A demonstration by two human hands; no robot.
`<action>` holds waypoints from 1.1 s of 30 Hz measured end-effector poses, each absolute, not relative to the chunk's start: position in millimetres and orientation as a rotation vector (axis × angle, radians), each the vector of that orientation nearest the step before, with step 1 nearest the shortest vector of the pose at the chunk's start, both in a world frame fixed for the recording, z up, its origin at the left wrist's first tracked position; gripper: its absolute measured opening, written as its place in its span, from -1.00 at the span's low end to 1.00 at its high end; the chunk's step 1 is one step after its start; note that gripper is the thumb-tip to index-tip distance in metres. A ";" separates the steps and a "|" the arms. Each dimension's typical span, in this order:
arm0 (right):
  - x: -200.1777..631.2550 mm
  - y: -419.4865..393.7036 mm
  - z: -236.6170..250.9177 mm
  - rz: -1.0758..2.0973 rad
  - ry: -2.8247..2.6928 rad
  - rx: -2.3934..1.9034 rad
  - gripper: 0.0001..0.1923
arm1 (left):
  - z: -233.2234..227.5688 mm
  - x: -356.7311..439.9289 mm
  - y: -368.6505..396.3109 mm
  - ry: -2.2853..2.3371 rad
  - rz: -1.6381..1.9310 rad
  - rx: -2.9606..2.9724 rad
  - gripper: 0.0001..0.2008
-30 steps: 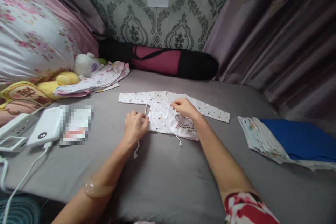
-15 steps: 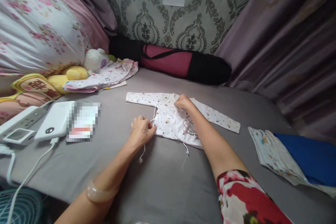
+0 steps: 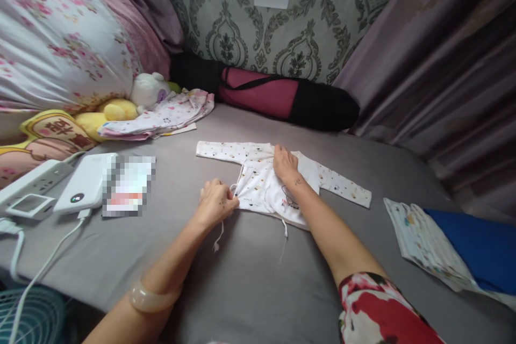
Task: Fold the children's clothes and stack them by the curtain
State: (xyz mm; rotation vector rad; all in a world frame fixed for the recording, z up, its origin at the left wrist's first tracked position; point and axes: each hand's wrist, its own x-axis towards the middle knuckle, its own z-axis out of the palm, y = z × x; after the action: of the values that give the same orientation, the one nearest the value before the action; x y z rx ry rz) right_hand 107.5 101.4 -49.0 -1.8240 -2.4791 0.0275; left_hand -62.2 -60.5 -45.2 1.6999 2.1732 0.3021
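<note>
A small white baby shirt (image 3: 262, 183) with printed dots and thin tie strings lies spread flat on the grey bed sheet (image 3: 250, 279), both sleeves stretched out sideways. My left hand (image 3: 215, 203) is closed on the shirt's lower left edge beside a tie string. My right hand (image 3: 285, 164) lies flat on the upper chest of the shirt, fingers together, pressing the fabric down.
A power bank (image 3: 84, 191), a power strip (image 3: 30, 183) and white cables lie at the left. Soft toys (image 3: 116, 110) and folded baby clothes (image 3: 161, 115) sit at the back left. A pink and black roll bag (image 3: 278, 99) lies against the wall. Folded cloths (image 3: 447, 247) rest at right.
My right hand slid from the shirt's middle up to its chest near the collar and flattened. My left hand kept its hold on the lower left edge. The view shifted slightly left.
</note>
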 end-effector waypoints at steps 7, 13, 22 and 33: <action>100.6 94.3 -47.8 -0.087 -2.506 -1.728 -0.61 | -54.3 -64.4 -65.3 1.893 0.509 2.187 -0.45; 74.4 81.0 -59.8 0.059 -2.619 -1.399 -0.51 | -69.0 -59.4 -64.8 1.535 0.488 2.447 -0.45; 67.4 77.7 -77.7 0.414 -2.588 -1.480 -0.31 | -73.9 -61.9 -65.9 1.734 0.219 2.353 -0.53; 130.0 66.4 -30.0 0.701 -1.922 -1.499 -0.62 | -32.2 -57.3 -49.7 1.842 0.448 2.132 -0.72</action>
State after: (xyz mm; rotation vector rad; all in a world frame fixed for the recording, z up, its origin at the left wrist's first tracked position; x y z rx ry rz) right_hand 130.0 66.4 -30.0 -1.4989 -1.9221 0.7014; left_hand -57.3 -49.7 -32.2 2.1322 1.8422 0.4476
